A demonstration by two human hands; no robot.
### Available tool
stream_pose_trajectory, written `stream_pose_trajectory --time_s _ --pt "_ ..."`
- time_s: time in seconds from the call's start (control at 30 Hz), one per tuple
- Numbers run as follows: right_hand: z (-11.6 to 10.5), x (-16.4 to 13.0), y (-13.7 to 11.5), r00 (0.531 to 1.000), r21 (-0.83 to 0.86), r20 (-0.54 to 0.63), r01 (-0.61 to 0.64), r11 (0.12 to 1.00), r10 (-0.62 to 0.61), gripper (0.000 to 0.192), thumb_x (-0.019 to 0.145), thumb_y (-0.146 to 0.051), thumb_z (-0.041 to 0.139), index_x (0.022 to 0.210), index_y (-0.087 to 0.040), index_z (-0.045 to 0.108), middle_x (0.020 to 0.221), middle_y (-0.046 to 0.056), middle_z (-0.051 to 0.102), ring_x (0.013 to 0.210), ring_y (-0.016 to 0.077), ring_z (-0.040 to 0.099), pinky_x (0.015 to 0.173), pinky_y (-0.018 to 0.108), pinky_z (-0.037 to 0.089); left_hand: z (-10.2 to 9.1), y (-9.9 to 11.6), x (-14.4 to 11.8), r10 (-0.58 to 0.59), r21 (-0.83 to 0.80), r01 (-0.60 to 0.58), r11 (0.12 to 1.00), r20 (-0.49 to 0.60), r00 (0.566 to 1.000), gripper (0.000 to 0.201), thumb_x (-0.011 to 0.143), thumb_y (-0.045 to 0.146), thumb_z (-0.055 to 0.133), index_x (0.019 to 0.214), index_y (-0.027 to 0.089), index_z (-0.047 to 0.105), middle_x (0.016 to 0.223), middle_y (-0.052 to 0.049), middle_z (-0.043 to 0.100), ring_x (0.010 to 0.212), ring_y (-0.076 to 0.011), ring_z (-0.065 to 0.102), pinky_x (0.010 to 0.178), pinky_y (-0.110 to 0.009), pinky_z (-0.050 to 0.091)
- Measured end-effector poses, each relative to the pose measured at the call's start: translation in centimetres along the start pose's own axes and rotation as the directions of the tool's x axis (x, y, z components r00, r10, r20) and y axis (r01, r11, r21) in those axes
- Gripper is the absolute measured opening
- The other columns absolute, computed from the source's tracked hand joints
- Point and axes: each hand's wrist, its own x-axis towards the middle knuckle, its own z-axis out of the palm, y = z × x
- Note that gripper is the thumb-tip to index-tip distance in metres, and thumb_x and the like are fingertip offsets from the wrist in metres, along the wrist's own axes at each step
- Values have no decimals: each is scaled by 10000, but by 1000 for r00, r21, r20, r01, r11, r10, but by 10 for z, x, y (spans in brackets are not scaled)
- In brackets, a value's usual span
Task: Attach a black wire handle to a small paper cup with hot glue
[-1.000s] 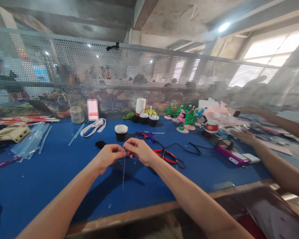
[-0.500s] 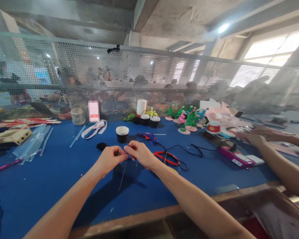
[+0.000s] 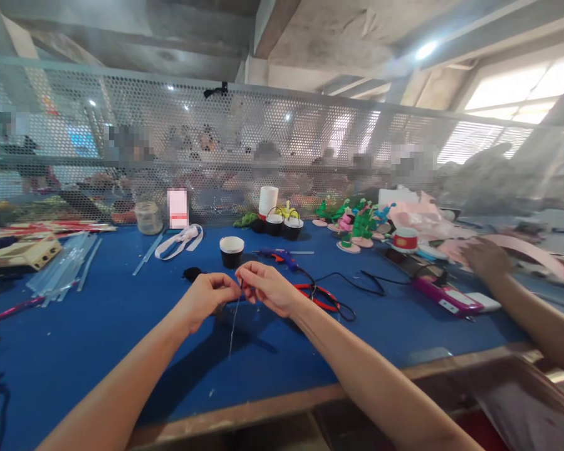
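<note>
My left hand (image 3: 211, 297) and my right hand (image 3: 266, 288) meet above the middle of the table, fingertips pinched close together. Between them they hold a thin wire (image 3: 234, 329), whose loose end hangs down toward the blue tabletop. The fingers hide its upper part. Just beyond my hands stands a small black cup with a white inside (image 3: 232, 252). A black fuzzy piece (image 3: 192, 274) lies behind my left hand. Past my right hand are a blue glue gun (image 3: 284, 259) and red-handled pliers (image 3: 323, 298), the latter partly covered by my forearm.
Clear glue sticks (image 3: 63, 266) and a glass jar (image 3: 149, 218) are at left. Small black buckets (image 3: 292, 228) and green figures (image 3: 363, 225) line the back before a perforated screen (image 3: 235, 150). At right, a co-worker's hand (image 3: 489, 260) is by pink sheets, near a purple power strip (image 3: 446, 297).
The wire's hanging end has swung slightly right and looks more upright. My right hand's fingers have shifted a little around it. The co-worker's hand has moved, and a pink strip now arches beside it.
</note>
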Motion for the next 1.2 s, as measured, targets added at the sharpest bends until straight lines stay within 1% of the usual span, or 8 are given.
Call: stream_pose_trajectory --time_s 0.07,0.13,0.37,0.5,0.67,0.73,1.0,1.2 --pt "-1 0 -1 999 60 28 -26 998 25 321 584 -420 625 681 -153 475 523 -57 470 437 47 421 401 179 329 -1 0 1 -32 -48 34 998 43 999 190 535 291 611 563 130 513 408 89 369 370 -22 215 402 -193 133" --pt "-2 1 0 1000 30 12 -16 999 16 325 569 -413 640 631 -153 455 474 -66 453 416 43 406 394 175 319 -2 0 1 -24 -60 27 998 62 998 188 531 285 616 559 128 515 388 96 339 370 -23 207 403 -193 119" --pt "1 1 4 988 -194 -111 80 978 -103 326 625 -428 588 572 -166 402 384 -95 381 350 32 326 360 178 235 2 -2 0 34 38 -34 999 6 999 171 539 278 605 571 129 527 416 80 381 401 -41 266 414 -195 166" --pt "4 0 3 980 -216 -163 81 973 -118 327 617 -413 599 553 -166 394 386 -97 367 347 32 325 351 177 227 4 0 -1 79 67 -78 995 -14 997 155 542 265 597 552 126 530 445 71 406 429 -45 292 427 -191 192" --pt "4 0 4 996 -65 -27 83 994 -85 270 623 -397 592 667 -160 470 506 -69 469 409 44 412 398 184 327 2 -1 1 30 32 -31 999 29 999 187 559 304 588 554 134 510 416 80 366 402 -38 228 408 -195 138" --pt "2 0 5 996 -55 -15 86 995 -87 268 615 -388 600 652 -158 466 513 -66 472 416 44 420 408 184 335 0 -1 1 24 25 -25 999 51 998 202 563 317 590 554 136 501 411 83 345 400 -37 215 407 -198 126" --pt "-2 0 4 991 -288 -53 101 952 -121 264 677 -400 534 608 -164 436 403 -87 397 364 44 349 379 183 266 1 0 -2 102 124 -104 987 19 995 203 577 313 582 602 116 538 458 66 401 436 -45 281 426 -193 183" --pt "0 0 2 981 -406 -106 107 908 -162 317 653 -420 553 541 -171 391 402 -88 355 372 43 308 375 192 219 6 1 -2 144 141 -141 980 -13 989 176 576 289 574 587 116 540 447 76 391 438 -42 280 428 -186 191"
